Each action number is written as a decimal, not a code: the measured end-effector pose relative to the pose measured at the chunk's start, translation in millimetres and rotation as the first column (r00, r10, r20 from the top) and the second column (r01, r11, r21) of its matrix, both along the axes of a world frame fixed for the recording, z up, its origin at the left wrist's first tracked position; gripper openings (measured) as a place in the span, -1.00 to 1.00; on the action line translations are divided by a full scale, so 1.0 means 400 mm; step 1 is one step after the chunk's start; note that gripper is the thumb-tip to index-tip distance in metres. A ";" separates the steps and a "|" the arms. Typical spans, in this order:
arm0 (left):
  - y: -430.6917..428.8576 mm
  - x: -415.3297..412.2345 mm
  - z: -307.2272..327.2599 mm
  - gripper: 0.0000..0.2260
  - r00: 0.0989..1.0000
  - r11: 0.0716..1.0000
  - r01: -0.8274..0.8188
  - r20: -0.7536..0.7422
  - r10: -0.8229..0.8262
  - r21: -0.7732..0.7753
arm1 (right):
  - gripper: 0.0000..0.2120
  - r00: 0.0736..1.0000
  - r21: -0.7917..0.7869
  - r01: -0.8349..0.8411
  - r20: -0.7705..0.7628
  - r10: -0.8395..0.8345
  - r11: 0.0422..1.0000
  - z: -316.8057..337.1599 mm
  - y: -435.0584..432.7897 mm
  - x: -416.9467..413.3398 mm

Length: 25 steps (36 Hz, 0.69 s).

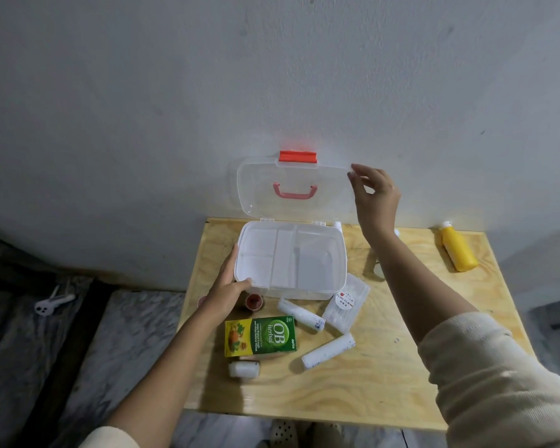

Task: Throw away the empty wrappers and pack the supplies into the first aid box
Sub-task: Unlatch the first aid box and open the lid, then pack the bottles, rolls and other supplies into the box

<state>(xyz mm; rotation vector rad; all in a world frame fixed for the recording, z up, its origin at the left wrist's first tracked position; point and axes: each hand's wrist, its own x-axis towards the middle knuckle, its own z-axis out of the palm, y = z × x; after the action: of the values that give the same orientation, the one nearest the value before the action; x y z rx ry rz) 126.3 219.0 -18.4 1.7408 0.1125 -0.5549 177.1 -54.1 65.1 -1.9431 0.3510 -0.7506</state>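
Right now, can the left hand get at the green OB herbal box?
Probably yes: the left hand steadies the first aid box close beside it, and nothing covers the green box.

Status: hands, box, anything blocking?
Left hand braces white plastic first aid box; right hand pinches its upright clear lid. Compartments empty. Green OB herbal carton, white rolls in front, unpacked.

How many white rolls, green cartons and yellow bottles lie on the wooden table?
White rolls: 3
Green cartons: 1
Yellow bottles: 1
Total: 5
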 end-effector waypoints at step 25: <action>0.030 0.033 -0.005 0.07 0.950 0.944 0.213 0.170 -0.260 0.252 | -0.81 0.892 -0.171 -0.439 -0.204 0.404 0.882 -0.186 0.253 -0.402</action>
<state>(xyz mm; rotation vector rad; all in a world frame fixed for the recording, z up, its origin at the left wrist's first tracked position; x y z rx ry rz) 139.6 230.9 -20.6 2.0443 -0.1871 -0.5532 16.2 47.2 -9.2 -2.1887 -0.0689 -0.3513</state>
